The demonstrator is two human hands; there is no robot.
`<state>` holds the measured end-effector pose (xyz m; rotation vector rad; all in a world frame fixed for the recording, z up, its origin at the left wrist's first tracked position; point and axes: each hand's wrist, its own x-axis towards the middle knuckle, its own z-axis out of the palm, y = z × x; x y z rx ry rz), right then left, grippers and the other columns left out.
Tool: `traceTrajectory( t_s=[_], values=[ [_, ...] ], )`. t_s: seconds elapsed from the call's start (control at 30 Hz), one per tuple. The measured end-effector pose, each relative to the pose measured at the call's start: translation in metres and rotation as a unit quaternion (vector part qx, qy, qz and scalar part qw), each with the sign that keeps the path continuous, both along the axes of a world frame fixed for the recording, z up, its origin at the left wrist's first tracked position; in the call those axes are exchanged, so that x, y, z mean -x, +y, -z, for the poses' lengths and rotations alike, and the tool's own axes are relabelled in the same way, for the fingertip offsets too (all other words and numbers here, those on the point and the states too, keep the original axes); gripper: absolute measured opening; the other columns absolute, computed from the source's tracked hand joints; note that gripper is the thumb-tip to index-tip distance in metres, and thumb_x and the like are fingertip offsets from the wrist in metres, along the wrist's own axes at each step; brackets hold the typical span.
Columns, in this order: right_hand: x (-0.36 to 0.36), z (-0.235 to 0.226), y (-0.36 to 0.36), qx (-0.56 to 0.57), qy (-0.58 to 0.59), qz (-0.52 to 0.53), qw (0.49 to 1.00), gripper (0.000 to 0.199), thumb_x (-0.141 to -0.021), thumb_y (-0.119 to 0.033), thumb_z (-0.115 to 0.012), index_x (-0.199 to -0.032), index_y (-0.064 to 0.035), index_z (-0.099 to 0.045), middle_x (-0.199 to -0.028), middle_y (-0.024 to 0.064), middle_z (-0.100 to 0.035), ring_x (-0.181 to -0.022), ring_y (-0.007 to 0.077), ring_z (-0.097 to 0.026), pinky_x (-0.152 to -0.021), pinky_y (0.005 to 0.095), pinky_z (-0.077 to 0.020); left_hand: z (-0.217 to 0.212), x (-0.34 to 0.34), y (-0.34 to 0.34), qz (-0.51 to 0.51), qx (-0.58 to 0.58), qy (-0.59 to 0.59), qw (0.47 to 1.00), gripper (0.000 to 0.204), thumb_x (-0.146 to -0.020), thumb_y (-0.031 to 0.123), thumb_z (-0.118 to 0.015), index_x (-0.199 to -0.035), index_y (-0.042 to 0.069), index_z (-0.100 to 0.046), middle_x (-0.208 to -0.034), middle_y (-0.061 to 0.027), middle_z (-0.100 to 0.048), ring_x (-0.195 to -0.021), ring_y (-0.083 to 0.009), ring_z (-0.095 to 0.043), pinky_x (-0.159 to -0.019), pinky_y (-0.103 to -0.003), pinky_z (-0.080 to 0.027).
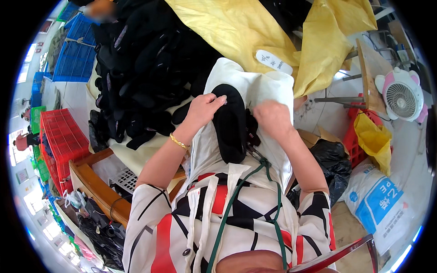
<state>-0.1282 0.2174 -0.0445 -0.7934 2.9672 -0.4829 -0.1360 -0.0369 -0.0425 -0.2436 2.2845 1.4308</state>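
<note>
Two hands are set apart as I watch from far away through the head camera. My left hand (pixel 202 109) pinches the top left edge of a black piece (pixel 230 127). My right hand (pixel 274 118) is curled just beside its right edge, but it is blurry, so I can't tell if it grips anything. The black piece is long, soft and dull, with round ends, like a shoe. It lies on a white cloth (pixel 273 86). Ahead, a white sole shape (pixel 273 62) on a yellow cloth (pixel 246 32) has dark writing. To the right, a white and blue bag (pixel 375 200) has big white letters.
</note>
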Motion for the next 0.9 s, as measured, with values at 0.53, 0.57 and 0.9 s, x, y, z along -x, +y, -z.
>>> traceTrajectory(
  t_s=[0.53, 0.57, 0.9],
  values=[
    [-0.042, -0.014, -0.066, 0.815, -0.344, 0.159, 0.437, 0.036, -0.106, -0.03, -0.043, -0.074, -0.0115, -0.042, -0.061, -0.0012, -0.035, -0.055, 0.0123, -0.033, -0.068, 0.0319, -0.0422, 0.013, -0.011, 0.008, 0.057, 0.164, 0.203, 0.964, 0.044, -0.094, 0.04, -0.057, -0.073, 0.002, -0.065, -0.069, -0.0196, -0.061, -0.069, -0.0373, -0.061, -0.06, -0.044, -0.048],
    [-0.059, -0.019, -0.066, 0.818, -0.329, 0.134, 0.453, 0.036, -0.105, -0.029, -0.043, -0.074, -0.0124, -0.04, -0.061, -0.0027, -0.031, -0.055, 0.0112, -0.029, -0.069, 0.0304, -0.0399, 0.013, -0.013, 0.008, 0.063, 0.168, 0.204, 0.962, 0.045, -0.094, 0.04, -0.057, -0.074, 0.001, -0.064, -0.069, -0.0205, -0.06, -0.067, -0.0369, -0.061, -0.059, -0.042, -0.047],
    [-0.082, -0.053, -0.049, 0.532, -0.115, 0.07, 0.836, 0.006, -0.092, -0.007, -0.059, -0.088, -0.0039, -0.056, -0.078, 0.0074, -0.056, -0.075, 0.0216, -0.055, -0.079, 0.0347, -0.0475, -0.004, -0.016, 0.01, 0.092, 0.213, 0.206, 0.951, 0.045, -0.096, 0.04, -0.054, -0.07, 0.004, -0.06, -0.07, -0.0187, -0.061, -0.069, -0.0384, -0.061, -0.062, -0.045, -0.049]
  ],
)
